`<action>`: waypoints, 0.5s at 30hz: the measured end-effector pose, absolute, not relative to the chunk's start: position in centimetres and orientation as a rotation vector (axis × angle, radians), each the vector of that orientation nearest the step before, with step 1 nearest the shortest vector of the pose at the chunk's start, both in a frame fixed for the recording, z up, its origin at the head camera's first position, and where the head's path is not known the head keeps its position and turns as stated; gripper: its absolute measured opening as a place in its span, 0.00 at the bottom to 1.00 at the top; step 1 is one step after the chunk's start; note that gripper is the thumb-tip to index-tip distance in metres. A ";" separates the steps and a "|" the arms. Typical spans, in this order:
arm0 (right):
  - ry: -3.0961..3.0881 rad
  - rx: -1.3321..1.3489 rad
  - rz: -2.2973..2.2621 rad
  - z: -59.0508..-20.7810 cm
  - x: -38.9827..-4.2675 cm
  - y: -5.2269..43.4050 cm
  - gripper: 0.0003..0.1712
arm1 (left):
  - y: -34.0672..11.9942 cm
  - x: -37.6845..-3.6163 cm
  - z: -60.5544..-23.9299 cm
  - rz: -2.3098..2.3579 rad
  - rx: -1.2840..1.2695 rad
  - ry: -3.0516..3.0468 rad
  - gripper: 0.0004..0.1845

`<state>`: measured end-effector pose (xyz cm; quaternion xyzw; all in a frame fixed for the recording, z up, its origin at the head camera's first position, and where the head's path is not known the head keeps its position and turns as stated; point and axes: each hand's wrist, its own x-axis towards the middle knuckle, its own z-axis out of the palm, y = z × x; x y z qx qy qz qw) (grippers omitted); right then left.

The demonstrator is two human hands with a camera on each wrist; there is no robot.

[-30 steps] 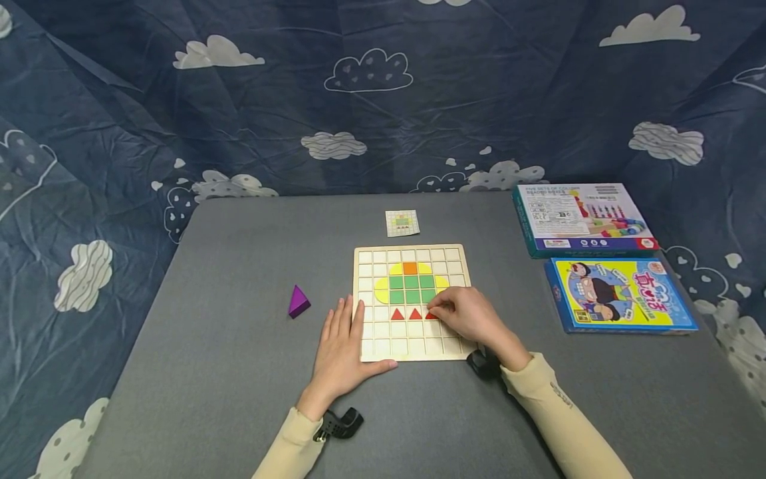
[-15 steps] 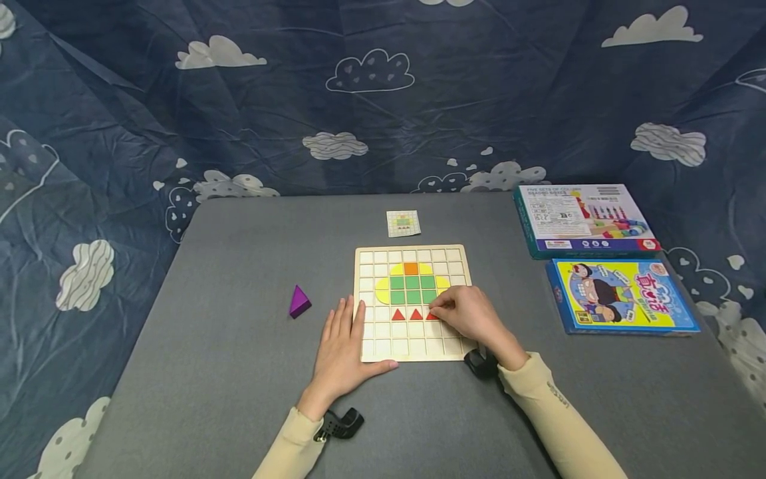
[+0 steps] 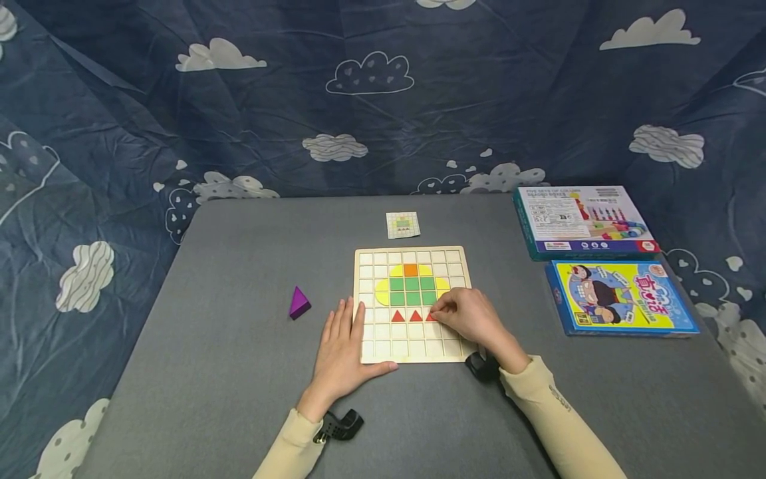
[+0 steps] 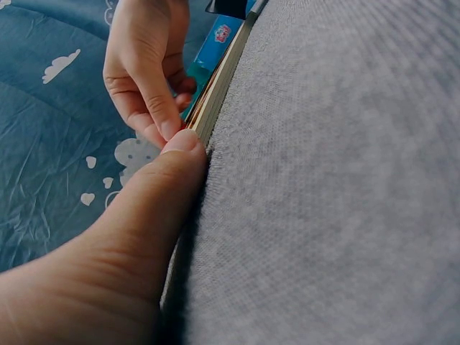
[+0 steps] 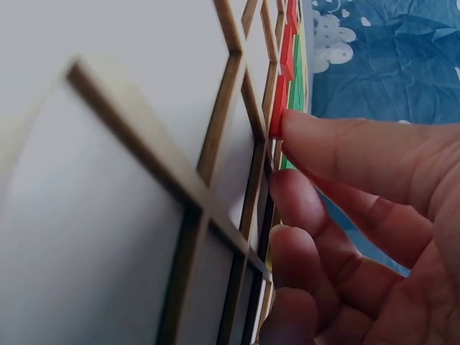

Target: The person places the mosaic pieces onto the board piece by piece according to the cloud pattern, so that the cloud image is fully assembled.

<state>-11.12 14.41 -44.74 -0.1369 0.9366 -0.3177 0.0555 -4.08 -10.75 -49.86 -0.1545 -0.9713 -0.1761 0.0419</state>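
A wooden grid board [image 3: 383, 350] lies on the table, bearing green square tiles [image 3: 413, 283], an orange square tile [image 3: 409, 269], yellow rounded tiles [image 3: 382, 291] and a row of red triangle tiles [image 3: 397, 317]. My left hand [image 3: 340, 347] is spread at the board's lower left corner, fingers straight along the left side and thumb at the near edge. With thumb and forefinger, my right hand [image 3: 469, 317] pinches the rightmost red triangle tile [image 5: 278, 108] at the end of that row. The fingers partly cover this tile in the head view.
A small printed pattern card [image 3: 403, 225] lies beyond the board. To the left sits a purple triangular block [image 3: 299, 304]. Two boxes, one white and green [image 3: 586, 216] and one blue and yellow [image 3: 622, 296], lie at the right. A patterned blue cloth [image 3: 371, 133] hangs behind the table.
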 end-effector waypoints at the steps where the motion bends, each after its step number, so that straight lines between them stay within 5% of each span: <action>1: 2.843 -0.420 -0.966 -44.8 -11.1 14.5 0.02 | -10.7 -4.1 -49.9 -0.538 -0.473 -2.973 0.65; 15: 2.846 -0.412 -1.025 -44.6 -10.3 16.9 0.04 | -10.8 -4.1 -49.9 -0.551 -0.485 -2.942 0.65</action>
